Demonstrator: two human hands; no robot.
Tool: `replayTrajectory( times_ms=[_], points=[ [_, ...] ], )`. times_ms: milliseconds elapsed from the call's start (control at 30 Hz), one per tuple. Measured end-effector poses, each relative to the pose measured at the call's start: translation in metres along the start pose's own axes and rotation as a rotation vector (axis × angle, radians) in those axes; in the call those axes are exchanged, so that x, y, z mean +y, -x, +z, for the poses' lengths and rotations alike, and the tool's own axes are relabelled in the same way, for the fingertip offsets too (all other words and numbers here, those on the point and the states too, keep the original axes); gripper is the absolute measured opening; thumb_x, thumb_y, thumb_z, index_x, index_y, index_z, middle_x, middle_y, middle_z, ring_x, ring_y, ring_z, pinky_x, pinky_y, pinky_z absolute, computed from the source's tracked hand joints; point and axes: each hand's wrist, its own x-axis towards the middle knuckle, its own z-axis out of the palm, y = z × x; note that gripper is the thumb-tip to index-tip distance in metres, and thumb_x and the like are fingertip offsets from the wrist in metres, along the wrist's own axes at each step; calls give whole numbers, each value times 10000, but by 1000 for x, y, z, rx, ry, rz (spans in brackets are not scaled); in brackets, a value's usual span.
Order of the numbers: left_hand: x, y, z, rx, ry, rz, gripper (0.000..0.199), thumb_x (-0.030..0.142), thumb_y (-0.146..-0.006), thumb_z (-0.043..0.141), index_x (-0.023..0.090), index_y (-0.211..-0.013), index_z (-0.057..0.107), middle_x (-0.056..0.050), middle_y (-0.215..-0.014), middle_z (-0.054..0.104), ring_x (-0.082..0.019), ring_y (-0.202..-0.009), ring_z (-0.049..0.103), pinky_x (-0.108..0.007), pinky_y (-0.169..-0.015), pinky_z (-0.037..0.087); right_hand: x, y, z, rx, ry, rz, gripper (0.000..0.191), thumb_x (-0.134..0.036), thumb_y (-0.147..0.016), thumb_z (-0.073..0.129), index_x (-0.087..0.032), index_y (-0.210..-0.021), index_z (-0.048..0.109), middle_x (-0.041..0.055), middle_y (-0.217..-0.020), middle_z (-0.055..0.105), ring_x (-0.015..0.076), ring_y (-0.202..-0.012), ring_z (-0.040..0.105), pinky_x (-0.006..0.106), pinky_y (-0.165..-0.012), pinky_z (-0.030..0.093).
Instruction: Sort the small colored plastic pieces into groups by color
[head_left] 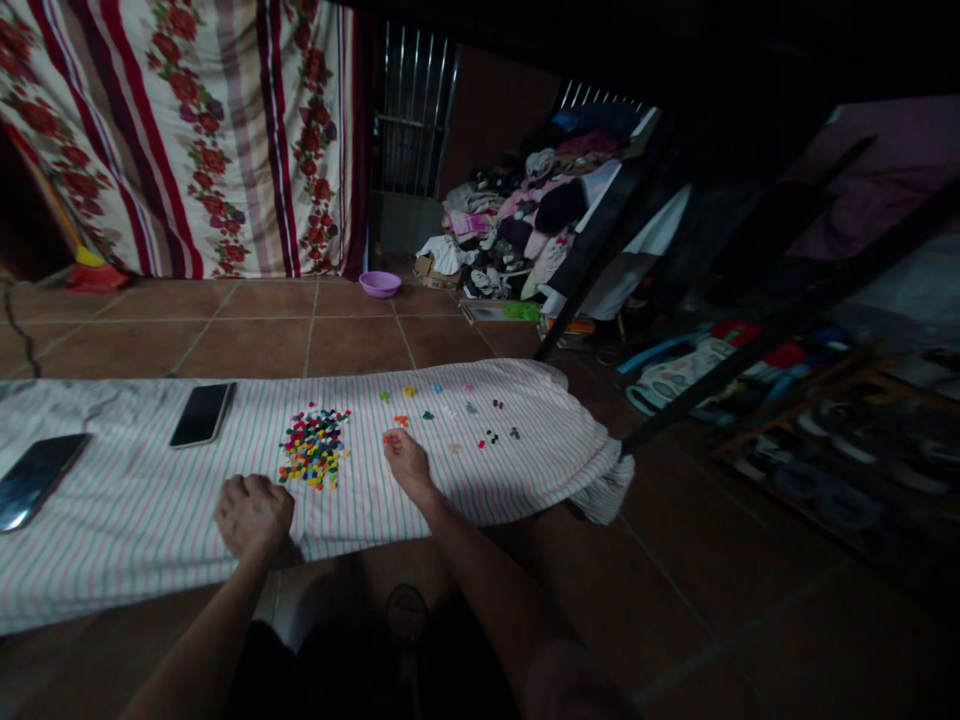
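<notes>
Left hand curled on near striped cloth, contents undeterminable, right hand pinching orange piece, multicoloured pile between them, small colour groups far right

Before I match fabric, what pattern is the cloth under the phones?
Striped cloth, pink and greyish; head view.

Pieces on cloth, phones to left

Floral curtain; purple basin on tiled floor
</notes>
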Motion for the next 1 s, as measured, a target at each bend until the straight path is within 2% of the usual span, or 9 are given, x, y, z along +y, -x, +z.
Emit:
replayTrajectory(
  times_ms=[200, 367, 667, 1000],
  points=[
    [-4, 0, 7, 25, -12, 24, 347, 302, -825, 342, 117, -1008, 572, -201, -1128, 560, -318, -1173, 479, -454, -930, 379, 16, -27, -27, 98, 118, 62, 179, -192, -871, 524, -250, -978, 654, -3, -981, 708, 123, -885, 655, 234, -793, 478],
    [-3, 0, 8, 35, -14, 9, 315, 290, -833, 346, 123, -982, 567, -191, -1128, 559, -312, -1202, 469, -438, -942, 371, 32, -42, -36, 113, 260, 101, 186, -154, -842, 540, -208, -940, 689, 33, -937, 696, 137, -862, 643, 222, -767, 454],
    [1, -1, 2, 13, -8, 4, 320, 271, -794, 380, 117, -997, 574, -203, -1158, 552, -320, -1210, 461, -448, -932, 379, 43, -61, -19, 44, 329, 78, 193, -103, -814, 552, -208, -890, 695, 23, -878, 705, 129, -855, 649, 207, -737, 445],
    [0, -1, 5, 39, -62, 22, 303, 278, -830, 343, 119, -971, 559, -192, -1149, 547, -298, -1198, 464, -423, -945, 374, 43, -79, -9, -25, 394, 40, 249, -113, -798, 603, -187, -1025, 671, 59, -976, 706, 142, -910, 643, 215, -789, 455]
  ],
)
